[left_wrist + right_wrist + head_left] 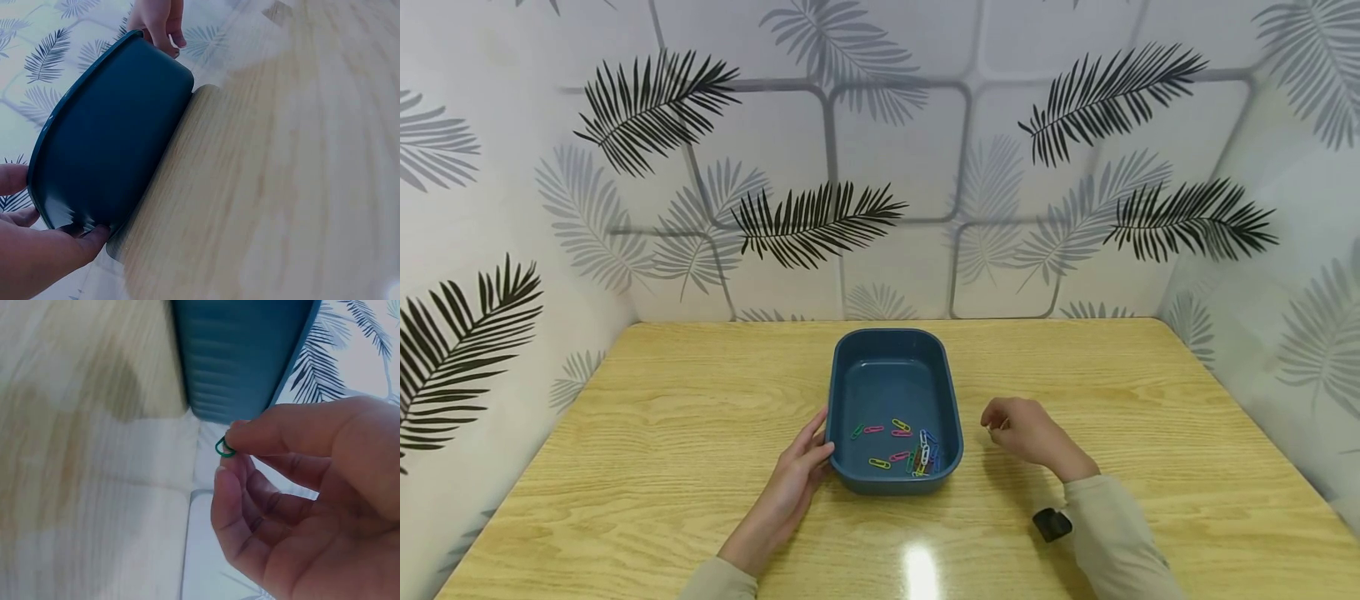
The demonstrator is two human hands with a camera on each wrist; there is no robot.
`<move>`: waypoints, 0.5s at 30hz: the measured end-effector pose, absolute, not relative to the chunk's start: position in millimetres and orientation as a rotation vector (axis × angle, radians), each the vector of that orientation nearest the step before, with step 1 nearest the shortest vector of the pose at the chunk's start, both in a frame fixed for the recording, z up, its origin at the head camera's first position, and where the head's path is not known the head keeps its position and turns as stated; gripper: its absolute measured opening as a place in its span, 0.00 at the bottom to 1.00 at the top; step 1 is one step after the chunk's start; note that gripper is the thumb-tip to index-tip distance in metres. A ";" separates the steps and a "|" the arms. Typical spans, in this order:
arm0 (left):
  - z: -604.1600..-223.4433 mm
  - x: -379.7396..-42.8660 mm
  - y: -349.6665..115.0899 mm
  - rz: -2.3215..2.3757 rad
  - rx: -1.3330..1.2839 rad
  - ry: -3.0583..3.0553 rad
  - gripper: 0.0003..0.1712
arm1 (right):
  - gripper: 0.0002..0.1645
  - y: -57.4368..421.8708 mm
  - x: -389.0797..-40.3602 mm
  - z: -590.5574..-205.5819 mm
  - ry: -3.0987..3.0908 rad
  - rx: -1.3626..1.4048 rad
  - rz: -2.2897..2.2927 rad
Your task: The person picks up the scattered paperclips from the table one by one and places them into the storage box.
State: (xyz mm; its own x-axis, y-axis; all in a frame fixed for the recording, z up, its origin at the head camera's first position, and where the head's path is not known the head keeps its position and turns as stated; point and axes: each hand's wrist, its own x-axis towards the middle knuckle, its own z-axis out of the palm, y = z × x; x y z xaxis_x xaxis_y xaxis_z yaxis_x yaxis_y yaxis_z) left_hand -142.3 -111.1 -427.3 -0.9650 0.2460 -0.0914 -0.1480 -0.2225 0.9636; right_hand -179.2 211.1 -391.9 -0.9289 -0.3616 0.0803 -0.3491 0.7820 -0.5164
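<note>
A dark blue rectangular bin (891, 387) sits on the wooden table, longer from front to back than across. Several coloured paper clips lie in its near half, with a pile of clips (925, 454) by the near right corner and a yellow clip (880, 463) left of it. My left hand (793, 475) rests its fingers against the outside of the bin's left wall, near the front. To the right of the bin, above the table, my right hand (1026, 429) pinches a green paper clip (225, 455) between thumb and fingertip; only its looped end shows in the right wrist view.
The pale wooden table (700, 400) extends on both sides of the bin and in front of it. Behind it and at both sides stand walls (895, 150) with a leaf pattern. A black device (1052, 524) sits at the right wrist.
</note>
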 end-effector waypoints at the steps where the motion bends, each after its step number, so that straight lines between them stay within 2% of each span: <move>1: -427.4 -142.1 -111.1 2.274 0.116 1.777 0.34 | 0.07 210.2 -179.0 -390.6 2.945 -0.575 -0.856; 15: -426.9 -141.7 -111.1 2.272 0.116 1.779 0.35 | 0.05 198.2 -173.1 -378.3 3.043 -0.584 -1.026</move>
State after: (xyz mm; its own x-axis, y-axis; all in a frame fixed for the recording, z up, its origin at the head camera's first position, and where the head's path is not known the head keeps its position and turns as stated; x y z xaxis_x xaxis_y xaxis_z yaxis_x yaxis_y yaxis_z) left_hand -141.7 -111.1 -426.9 -0.9648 0.2460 -0.0926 -0.1489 -0.2213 0.9638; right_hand -173.1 198.2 -378.3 -0.9287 -0.2944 0.2254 -0.3708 0.7393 -0.5620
